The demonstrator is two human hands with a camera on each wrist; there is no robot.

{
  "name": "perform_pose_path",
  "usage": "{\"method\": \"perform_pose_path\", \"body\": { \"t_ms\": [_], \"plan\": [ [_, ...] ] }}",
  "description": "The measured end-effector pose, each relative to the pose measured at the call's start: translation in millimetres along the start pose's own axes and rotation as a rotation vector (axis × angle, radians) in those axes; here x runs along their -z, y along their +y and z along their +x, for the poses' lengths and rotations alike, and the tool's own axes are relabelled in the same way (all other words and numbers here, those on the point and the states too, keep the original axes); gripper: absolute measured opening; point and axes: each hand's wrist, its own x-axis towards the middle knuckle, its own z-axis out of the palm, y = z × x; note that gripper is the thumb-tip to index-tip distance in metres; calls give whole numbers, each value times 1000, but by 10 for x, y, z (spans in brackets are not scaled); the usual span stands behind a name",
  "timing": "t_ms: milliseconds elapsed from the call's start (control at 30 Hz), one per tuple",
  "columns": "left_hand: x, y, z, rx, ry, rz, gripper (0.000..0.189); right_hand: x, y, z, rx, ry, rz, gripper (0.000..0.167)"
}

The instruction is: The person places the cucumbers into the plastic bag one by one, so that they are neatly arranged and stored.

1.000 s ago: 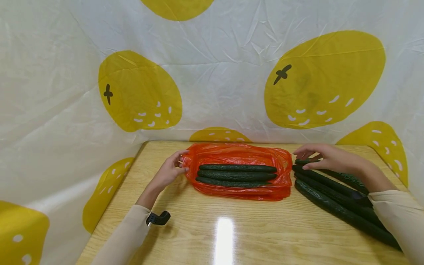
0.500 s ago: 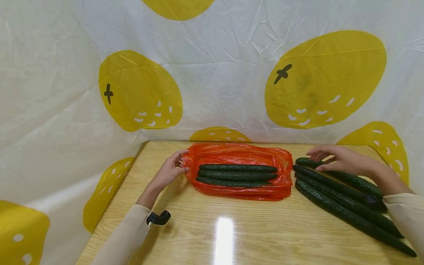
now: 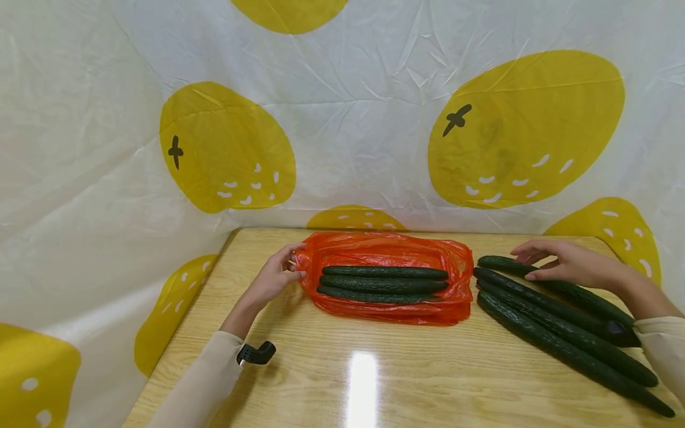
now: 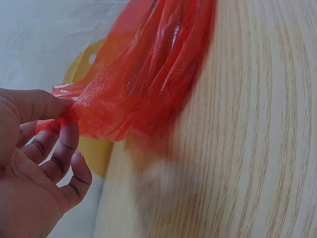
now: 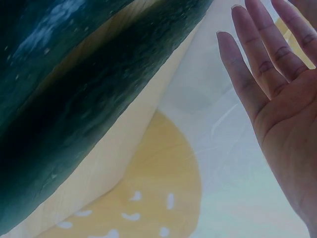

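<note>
Well, we had the red plastic bag (image 3: 374, 245) pinched in our left hand (image 3: 272, 276) by the table's (image 3: 299, 368) far edge, three cucumbers (image 3: 384, 283) amid its folds; our right hand (image 3: 569, 261), fingers relaxed, hovered over four loose cucumbers (image 3: 567, 334) slanting toward the near right corner.

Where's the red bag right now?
In the head view, the red bag lies near the far edge of the table, its left end pinched by the left hand, loose cucumbers beyond its right end.
</note>
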Motion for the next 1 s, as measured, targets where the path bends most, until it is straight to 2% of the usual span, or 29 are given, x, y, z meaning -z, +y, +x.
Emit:
{"method": "perform_pose_path", "body": {
  "t_ms": [300, 567, 767, 1000],
  "plan": [
    [-3, -13, -1, 6, -2, -7, 62, 30, 140, -97, -39, 17, -28, 48],
    [-5, -17, 1, 4, -6, -12, 63, 50, 260, -150, -39, 31, -80, 47],
    [-3, -15, 2, 1, -5, -4, 63, 84, 312, -175, -89, 13, -140, 47],
    [1, -2, 2, -1, -1, 1, 63, 117, 411, -220, -109, -3, -129, 46]
  ]
}}
